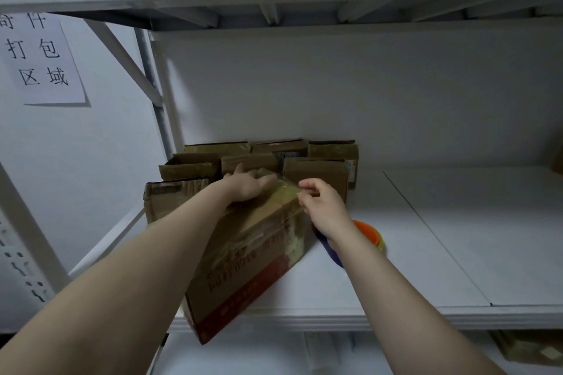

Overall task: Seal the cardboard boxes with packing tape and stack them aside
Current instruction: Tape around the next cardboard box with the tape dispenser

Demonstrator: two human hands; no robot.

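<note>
item 1, shelving unit (pixel 426 237): white metal rack. its board is running under the grip and far out to the right, carrying most of what is listed below.

item 2, large box (pixel 243 262): brown carton with red print, lying slantwise directly under both hands, its near corner jutting past the shelf's front edge. clear tape (pixel 288 189) is already showing across its top and down the side below the pinch. sealing is judged to be well along but unfinished, and stacking aside is not yet done.

item 3, smaller boxes (pixel 189 166): a cluster of cartons standing just behind and left of the grip, against the back panel. some are showing tape, but the light is too dim to tell whether all are sealed.

item 4, paper sign (pixel 42 61): hanging on the wall, well up and left of the grip.

item 5, left hand (pixel 248 187): lying palm-down on the box's far top edge, just left of the pinch. the fingertips are dropping out of sight beyond the edge, so it cannot be told whether they are gripping or merely pressing.

item 6, right hand (pixel 323 207): thumb and fingers are closing together on the tape at the box's far right corner.

item 7, tape roll (pixel 370 231): orange and blue, sitting on the board just beneath the right wrist, partly hidden.

item 8, tape: clear strip stretching between the two hands, pinched at its right end.
</note>
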